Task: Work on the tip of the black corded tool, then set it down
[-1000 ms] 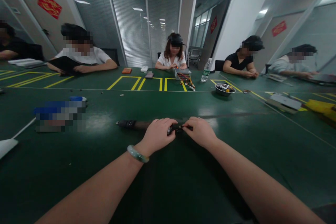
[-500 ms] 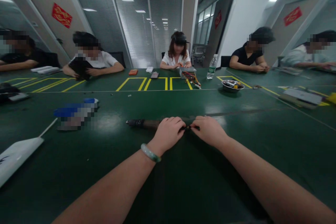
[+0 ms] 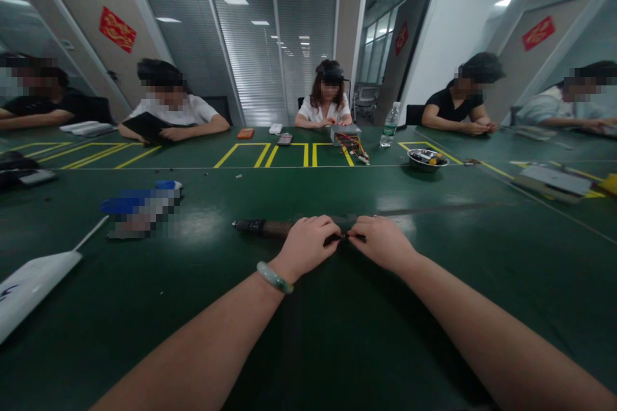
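Note:
A dark, slender tool (image 3: 277, 229) lies across the green table, its narrow black chuck-like tip pointing left. It looks like an inline electric screwdriver. My left hand (image 3: 311, 241), with a pale green bangle (image 3: 274, 277) on the wrist, rests over its middle, fingers curled closed on it. My right hand (image 3: 380, 241) is closed in a pinch close by, almost touching the left fingertips. Between the fingertips a small dark piece (image 3: 344, 237) shows; its kind is too small to make out. The tool's right part is mostly behind my hands.
On the left are a blue-and-clear packet (image 3: 137, 202) and a white object (image 3: 38, 286) with a thin rod. Farther off stand a metal bowl (image 3: 428, 160) of small parts, a water bottle (image 3: 389, 125) and a metal box (image 3: 344, 135) with coloured wires. Several people sit around the table.
My hands stay at the same spot, fingertips shifting slightly around the small dark piece. Across the table, the person on the left has lowered a dark tablet-like object.

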### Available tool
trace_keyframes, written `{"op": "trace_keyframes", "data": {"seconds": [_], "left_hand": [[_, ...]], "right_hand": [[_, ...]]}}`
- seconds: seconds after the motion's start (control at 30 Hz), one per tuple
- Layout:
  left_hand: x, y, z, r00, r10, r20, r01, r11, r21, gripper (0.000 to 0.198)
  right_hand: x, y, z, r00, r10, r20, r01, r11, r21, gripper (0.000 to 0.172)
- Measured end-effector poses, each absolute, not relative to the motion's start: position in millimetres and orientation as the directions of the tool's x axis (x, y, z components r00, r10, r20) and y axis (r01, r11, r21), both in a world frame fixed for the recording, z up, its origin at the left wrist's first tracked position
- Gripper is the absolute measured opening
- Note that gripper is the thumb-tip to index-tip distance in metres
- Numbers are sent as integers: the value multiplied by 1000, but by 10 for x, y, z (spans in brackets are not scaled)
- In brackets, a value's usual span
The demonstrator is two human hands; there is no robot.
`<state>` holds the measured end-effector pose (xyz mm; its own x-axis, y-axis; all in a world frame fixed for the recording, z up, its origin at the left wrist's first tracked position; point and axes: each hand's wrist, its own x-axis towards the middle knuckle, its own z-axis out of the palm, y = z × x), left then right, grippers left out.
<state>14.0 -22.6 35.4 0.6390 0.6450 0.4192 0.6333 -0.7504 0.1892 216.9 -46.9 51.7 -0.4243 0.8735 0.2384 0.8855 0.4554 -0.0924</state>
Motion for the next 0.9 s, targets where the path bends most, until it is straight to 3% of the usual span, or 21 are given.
{"op": "trace_keyframes", "data": {"seconds": [0.5,0.9], "left_hand": [[130,-204,334,638,642,425,629,-753,194,12],[123,-196,316,637,638,433,593,-764,254,11]], "right_hand": [[2242,-408,432,-389,882,266,829,461,-315,11],[2243,-388,322,-411,854,317,793,507,-337,15]]}}
